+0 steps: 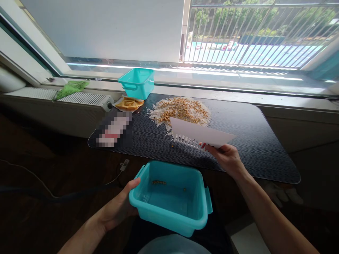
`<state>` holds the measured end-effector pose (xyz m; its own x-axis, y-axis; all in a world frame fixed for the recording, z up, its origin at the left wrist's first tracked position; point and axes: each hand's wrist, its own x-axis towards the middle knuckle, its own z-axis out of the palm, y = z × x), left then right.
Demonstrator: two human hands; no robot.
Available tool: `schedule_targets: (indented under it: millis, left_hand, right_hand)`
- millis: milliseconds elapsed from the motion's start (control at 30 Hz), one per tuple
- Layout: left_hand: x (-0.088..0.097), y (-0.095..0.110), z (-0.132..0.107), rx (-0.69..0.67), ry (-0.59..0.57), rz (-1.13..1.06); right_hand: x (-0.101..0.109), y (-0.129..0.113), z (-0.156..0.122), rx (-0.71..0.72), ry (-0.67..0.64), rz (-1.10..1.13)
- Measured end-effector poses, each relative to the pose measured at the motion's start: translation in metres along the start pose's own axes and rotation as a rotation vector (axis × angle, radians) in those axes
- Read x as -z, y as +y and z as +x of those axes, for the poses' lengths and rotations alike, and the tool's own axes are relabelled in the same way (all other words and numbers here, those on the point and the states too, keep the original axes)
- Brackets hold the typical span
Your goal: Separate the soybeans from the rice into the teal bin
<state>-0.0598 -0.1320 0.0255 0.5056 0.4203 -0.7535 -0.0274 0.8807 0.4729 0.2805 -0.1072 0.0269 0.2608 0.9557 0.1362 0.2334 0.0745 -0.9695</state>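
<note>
Left hand [116, 211] at 7 o'clock, grasping the left rim and wall of the near teal bin [169, 215], thumb over the rim. Bin held low at 6 o'clock, off the near edge of the black mat [251, 141], open side up and tilted slightly towards the table. On its floor, a short row of soybeans [159, 182] at the far left and one more towards the right.

Right hand [227, 158] at 4 o'clock, pinching the right near corner of a white slotted scoop [198, 135]. Scoop held just above the mat at centre, slotted edge nearest the person, far left corner at the near edge of the pile.

Mixed pile of rice and soybeans [180, 109] on the mat at 12 o'clock from the scoop. One stray bean [172, 145] beside the slotted edge, at 9 o'clock.

Second teal bin [137, 83] at 11 o'clock on the sill. Orange cloth [129, 104] just in front of it. Green cloth [71, 88] on the radiator [79, 98] at 10 o'clock.
</note>
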Motion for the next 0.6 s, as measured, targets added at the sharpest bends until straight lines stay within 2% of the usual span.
schedule_targets:
  millis: [167,300,367,433,533,600]
  left_hand:
    - [-0.002,0.001,-0.002,0.008,0.024,-0.009]
    - [0.001,0.001,-0.002,0.018,0.056,-0.007]
    - [0.002,-0.001,-0.001,0.026,0.065,-0.011]
    - [0.003,-0.002,-0.001,0.028,0.062,-0.018]
    - [0.000,-0.001,-0.001,0.015,0.035,-0.016]
    - [-0.001,0.000,-0.002,0.011,0.012,-0.007]
  right_hand:
    - [-0.013,0.003,-0.006,-0.020,-0.101,0.001]
    - [-0.013,0.001,-0.017,-0.063,-0.317,0.018]
    - [-0.011,0.000,-0.019,-0.076,-0.369,0.033]
    - [-0.012,-0.002,-0.017,-0.068,-0.279,0.043]
    - [-0.022,-0.002,-0.008,-0.043,-0.052,0.027]
    - [-0.031,-0.001,-0.003,-0.048,0.016,0.003]
